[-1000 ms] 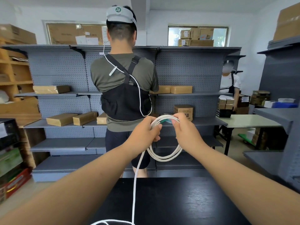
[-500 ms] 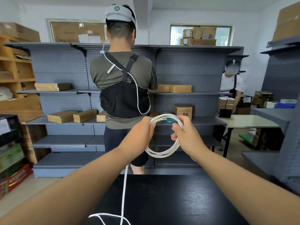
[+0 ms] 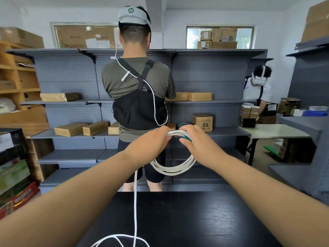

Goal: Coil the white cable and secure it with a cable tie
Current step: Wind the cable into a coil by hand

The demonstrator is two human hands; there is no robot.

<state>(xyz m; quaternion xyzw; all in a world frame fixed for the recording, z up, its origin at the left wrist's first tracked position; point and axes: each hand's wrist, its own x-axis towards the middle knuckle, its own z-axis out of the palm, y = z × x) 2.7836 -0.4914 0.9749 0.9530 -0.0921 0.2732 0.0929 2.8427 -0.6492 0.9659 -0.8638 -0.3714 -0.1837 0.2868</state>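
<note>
Left hand (image 3: 153,139) and right hand (image 3: 197,142) close together, both clamped on top of the coiled cable (image 3: 173,170), held above the table (image 3: 204,220); free length hangs to table. Risk: loosened grip lets turns spring apart; hanging length may snag.

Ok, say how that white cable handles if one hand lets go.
Probably floppy: the white cable sags in loops below the left hand and right hand. Likely to spill apart, since only those grips bunch the loops.
</note>
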